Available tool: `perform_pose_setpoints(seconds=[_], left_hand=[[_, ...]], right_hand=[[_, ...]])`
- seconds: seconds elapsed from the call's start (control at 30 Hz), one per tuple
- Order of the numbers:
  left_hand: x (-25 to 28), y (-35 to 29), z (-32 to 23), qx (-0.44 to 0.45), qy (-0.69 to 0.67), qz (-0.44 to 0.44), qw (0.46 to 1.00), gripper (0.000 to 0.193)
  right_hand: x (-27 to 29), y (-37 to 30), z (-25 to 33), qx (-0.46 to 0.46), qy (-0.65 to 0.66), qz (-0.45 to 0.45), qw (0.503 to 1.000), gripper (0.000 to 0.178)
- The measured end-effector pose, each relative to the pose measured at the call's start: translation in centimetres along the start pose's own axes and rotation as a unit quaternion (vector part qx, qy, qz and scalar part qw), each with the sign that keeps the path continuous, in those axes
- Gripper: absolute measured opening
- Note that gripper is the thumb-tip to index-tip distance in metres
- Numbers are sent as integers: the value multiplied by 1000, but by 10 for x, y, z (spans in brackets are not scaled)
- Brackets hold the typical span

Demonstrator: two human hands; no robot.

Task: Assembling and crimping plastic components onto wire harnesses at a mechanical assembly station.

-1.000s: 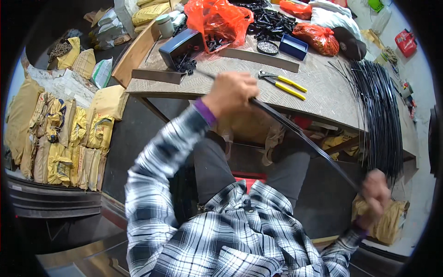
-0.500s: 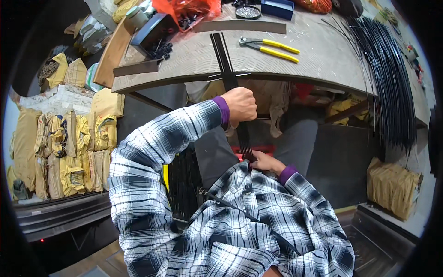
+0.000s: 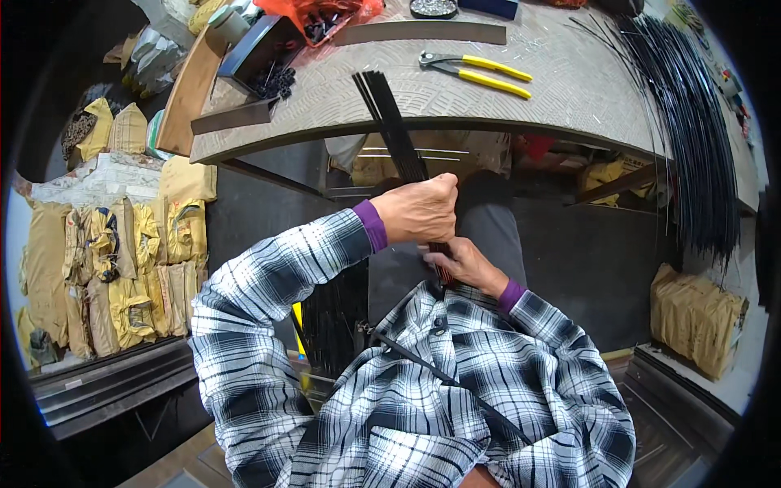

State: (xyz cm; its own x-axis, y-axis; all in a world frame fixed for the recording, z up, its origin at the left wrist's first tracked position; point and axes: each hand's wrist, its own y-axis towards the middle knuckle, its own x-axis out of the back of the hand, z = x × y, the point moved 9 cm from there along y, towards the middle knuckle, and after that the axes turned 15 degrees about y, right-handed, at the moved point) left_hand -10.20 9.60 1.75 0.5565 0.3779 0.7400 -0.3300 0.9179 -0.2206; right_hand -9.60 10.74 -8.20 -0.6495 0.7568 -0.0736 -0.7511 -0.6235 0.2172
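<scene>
A bundle of thin black rods (image 3: 399, 134) runs slantwise from over the table's front edge down to my lap, its far ends gathered in a tight sheaf. My left hand (image 3: 423, 210) is wrapped round it partway down. Just below, my right hand (image 3: 465, 264) grips the bundle's lower part, with its thumb and fingers around the rods. Reddish tips show under the right hand, close to my shirt; the lowest ends are hidden. Two thin pale rods (image 3: 447, 151) cross the bundle beneath the table edge; whether they are attached cannot be told.
Yellow-handled pincers (image 3: 480, 73) lie on the worktable (image 3: 561, 98). Near them are a flat metal bar (image 3: 423, 32), a blue box of small black parts (image 3: 256, 53) and a red plastic bag (image 3: 325, 16). Long black rods (image 3: 691, 138) hang over the right edge. Wrapped packages (image 3: 122, 268) stand left.
The bundle has come down toward my lap, and its far ends are closer together. My left hand has moved down near my right hand, which has risen slightly.
</scene>
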Motion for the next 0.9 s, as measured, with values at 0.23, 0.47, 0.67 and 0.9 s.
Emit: perform_pose_setpoints(seconds=[0.23,0.47,0.67,0.9], left_hand=[[27,-6,4,63,18,-102,993,12],[-4,-113,48,570,-439,-303,624,37],[-4,-63,17,425,-726,-459,285,47],[-22,-57,16,369,-804,-437,163,58]], right_hand=[[0,10,-11,-48,88,77,992,18],[-11,8,-1,-123,129,137,974,19],[1,16,49,-166,-98,310,931,38],[-15,108,240,152,130,443,874,41]])
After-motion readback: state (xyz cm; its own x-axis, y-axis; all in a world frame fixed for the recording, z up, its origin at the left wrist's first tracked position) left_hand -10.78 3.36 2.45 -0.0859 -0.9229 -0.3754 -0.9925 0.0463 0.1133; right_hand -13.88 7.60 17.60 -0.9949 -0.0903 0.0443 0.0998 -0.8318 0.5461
